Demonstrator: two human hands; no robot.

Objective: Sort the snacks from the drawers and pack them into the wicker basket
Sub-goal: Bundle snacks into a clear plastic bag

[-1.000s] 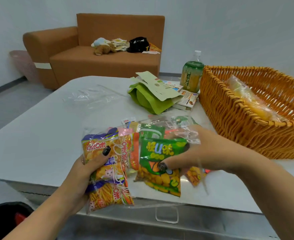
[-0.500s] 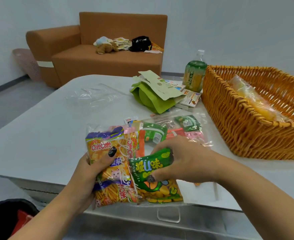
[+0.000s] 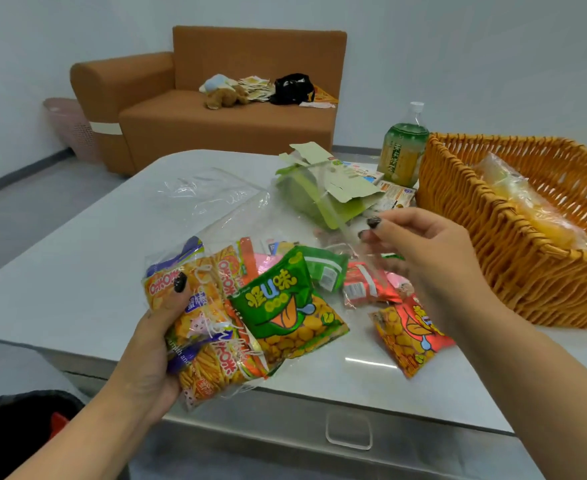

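We see the left hand (image 3: pixel 153 348) gripping orange snack packets (image 3: pixel 198 327). The right hand (image 3: pixel 420 251) pinches a clear bag (image 3: pixel 268 216) beside the wicker basket (image 3: pixel 513 258).

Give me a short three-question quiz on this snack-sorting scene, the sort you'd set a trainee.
1. True or false: the wicker basket is empty.
2. Which does the left hand grip?
A. the green tea bottle
B. the orange stick-snack packets
C. the green paper bag
3. Fill in: the right hand pinches the edge of a clear ____ bag, raised above the packets on the table.

Key
1. False: a clear pack of yellow snacks lies inside.
2. B
3. plastic
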